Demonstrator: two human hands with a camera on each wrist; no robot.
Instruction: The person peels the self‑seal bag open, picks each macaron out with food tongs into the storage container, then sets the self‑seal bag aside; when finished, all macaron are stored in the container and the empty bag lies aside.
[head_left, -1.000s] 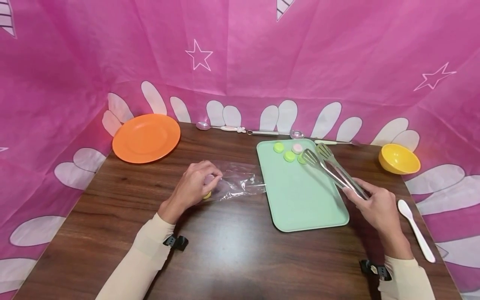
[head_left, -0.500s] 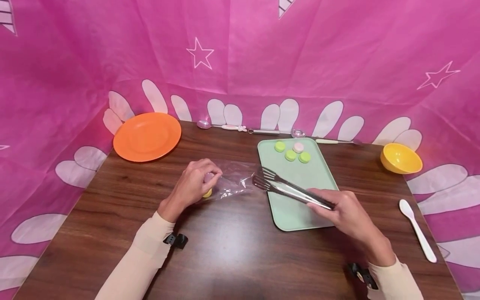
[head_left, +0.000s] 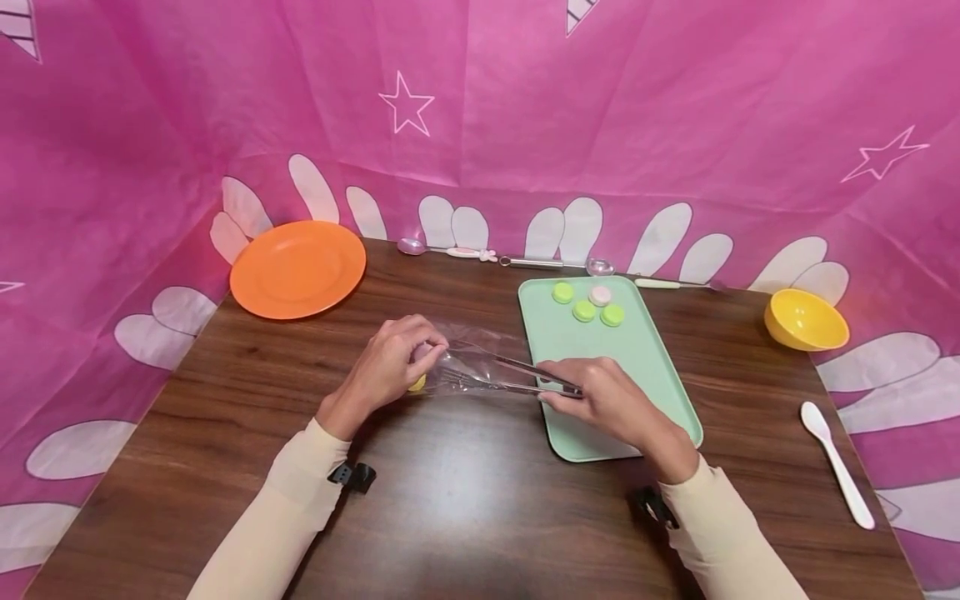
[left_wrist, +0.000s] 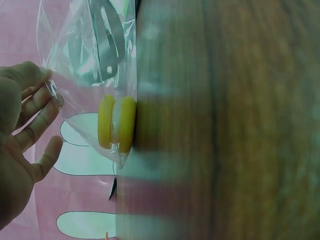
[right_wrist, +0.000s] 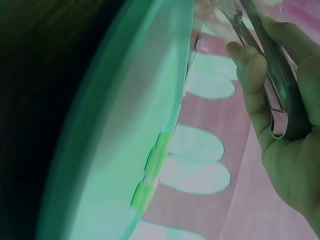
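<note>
My left hand point(head_left: 390, 362) pinches the edge of a clear plastic bag point(head_left: 468, 337) lying toward the middle of the table. Inside the bag, in the left wrist view, is a yellow macaron point(left_wrist: 127, 125) standing close to the tabletop. Metal tongs point(right_wrist: 275, 75) are gripped in my right hand point(head_left: 611, 400), over the left side of a mint green tray point(head_left: 622, 433). Their slotted heads point(left_wrist: 97, 45) show within the bag, apart from the yellow macaron. On the tray's far end sit several macarons, green ones point(head_left: 584, 311) and a pink one point(head_left: 600, 296).
An orange plate point(head_left: 296, 271) lies at the back left. Along the back edge are a spoon point(head_left: 411, 246), a small ladle point(head_left: 532, 262) and another pale-handled utensil point(head_left: 658, 284). At the right stand a yellow bowl point(head_left: 806, 321) and a white spoon point(head_left: 838, 467).
My right hand has brought the tongs leftward from over the tray's macarons, and their heads have gone into the bag. My left hand keeps its pinch on the bag.
</note>
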